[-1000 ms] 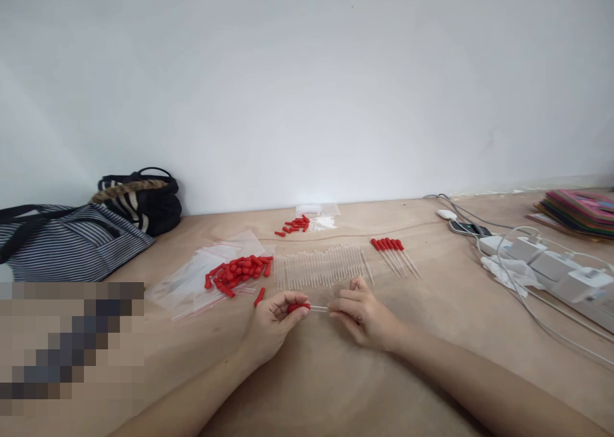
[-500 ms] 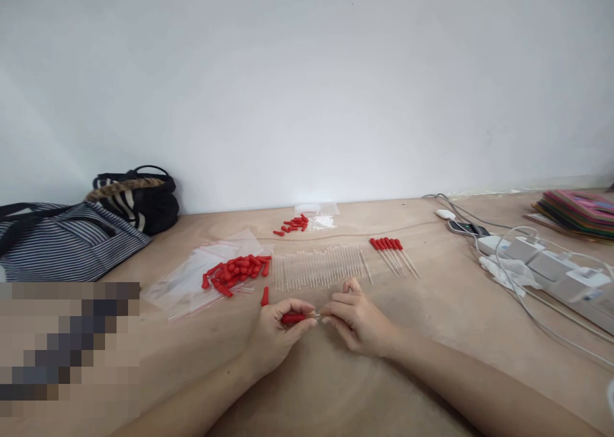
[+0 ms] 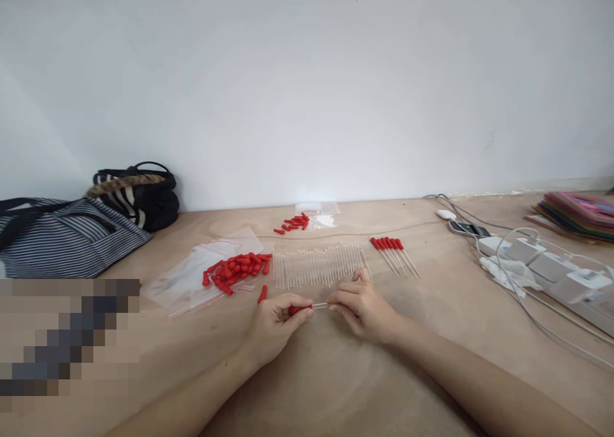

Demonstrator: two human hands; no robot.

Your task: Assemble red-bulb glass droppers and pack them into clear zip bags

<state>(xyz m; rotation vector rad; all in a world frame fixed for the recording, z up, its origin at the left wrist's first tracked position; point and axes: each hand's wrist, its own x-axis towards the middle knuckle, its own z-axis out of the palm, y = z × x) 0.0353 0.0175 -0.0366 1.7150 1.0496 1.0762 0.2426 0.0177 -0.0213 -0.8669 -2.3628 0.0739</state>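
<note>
Between thumb and fingers, my left hand (image 3: 281, 322) pinches a red rubber dropper bulb (image 3: 300, 309). A thin clear dropper tube (image 3: 319, 306) runs from the bulb's mouth to my right hand (image 3: 359, 306), whose closed fingers grip its other end. How far the tube sits inside the bulb cannot be seen. One loose red bulb (image 3: 262, 294) lies just beyond my left hand. Past my hands is a row of clear tubes (image 3: 316, 265) side by side. To the right, several droppers with red bulbs (image 3: 396, 258) lie in a slanted row.
A pile of red bulbs (image 3: 240, 269) rests on clear zip bags (image 3: 185, 280) at left. More bulbs (image 3: 292, 223) lie by a small plastic bag near the wall. Striped bag (image 3: 71, 238) and black bag (image 3: 160, 200) stand left; power strip (image 3: 551, 270) with chargers and cables runs along the right.
My hands have drawn slightly farther apart and moved a little away from me. More of the clear tube shows between them, and both still grip.
</note>
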